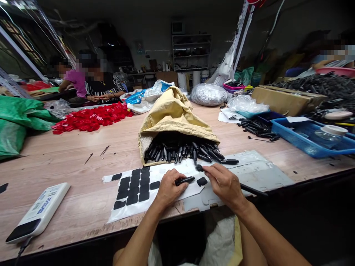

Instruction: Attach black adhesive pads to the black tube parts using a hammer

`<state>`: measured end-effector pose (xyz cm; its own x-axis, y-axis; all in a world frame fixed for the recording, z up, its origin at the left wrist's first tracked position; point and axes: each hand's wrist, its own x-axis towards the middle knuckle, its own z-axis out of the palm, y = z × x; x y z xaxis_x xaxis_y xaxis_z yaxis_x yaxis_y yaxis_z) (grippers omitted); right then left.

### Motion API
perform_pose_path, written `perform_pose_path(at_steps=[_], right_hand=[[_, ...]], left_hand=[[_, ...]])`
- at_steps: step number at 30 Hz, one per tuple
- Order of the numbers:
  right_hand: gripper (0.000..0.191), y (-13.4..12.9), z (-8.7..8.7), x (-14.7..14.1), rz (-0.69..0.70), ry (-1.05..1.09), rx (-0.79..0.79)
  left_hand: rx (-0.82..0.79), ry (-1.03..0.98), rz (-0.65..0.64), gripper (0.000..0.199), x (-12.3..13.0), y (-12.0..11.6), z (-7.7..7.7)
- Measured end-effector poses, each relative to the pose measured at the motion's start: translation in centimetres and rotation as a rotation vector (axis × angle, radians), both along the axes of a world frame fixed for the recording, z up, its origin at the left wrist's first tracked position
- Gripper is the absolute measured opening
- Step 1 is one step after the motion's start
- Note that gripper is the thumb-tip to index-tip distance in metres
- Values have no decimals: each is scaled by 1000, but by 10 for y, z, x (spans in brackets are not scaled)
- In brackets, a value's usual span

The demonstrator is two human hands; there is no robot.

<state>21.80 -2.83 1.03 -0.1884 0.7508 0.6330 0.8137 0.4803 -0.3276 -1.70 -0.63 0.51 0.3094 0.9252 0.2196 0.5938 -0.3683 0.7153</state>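
My left hand (169, 187) is closed around a black pen-like tube (185, 180), which points to the right. My right hand (224, 183) pinches a small round black piece (199, 168) between thumb and fingertips, just below the mouth of the sack. A loose black square pad (202, 181) lies between the two hands. Under my left forearm and to its left is a white backing sheet (118, 214) bearing rows of black rounded-square pads (134, 186). Straight ahead, a yellowish woven sack (172, 111) lies on its side, many black tubes (180, 152) filling its opening.
A grey board (260, 168) lies right of the sheet. A white power bank (41, 210) with a cable rests at left. Beyond are a heap of red parts (94, 117), a green bag (19, 125), a blue basket (305, 142) and a cardboard box (285, 99). Two people sit across the table.
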Motion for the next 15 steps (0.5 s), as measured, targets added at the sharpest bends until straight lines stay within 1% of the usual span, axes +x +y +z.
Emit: perform_pose_path(at_steps=[3,7,11,15], right_hand=[[23,12,-2,17,-29,-45,-6],[19,24,-16,31,4,-110,-37],[18,27,-27,33,6,-113,-63],[19,26,-26,31,-5,-118,-97]], left_hand=[[-4,-50,7,18,0,2,-2],[-35,-88,9,20,-1,2,-4],[-59,-137,8,22,-3,2,-6],[-82,-157,15,22,-4,2,-7]])
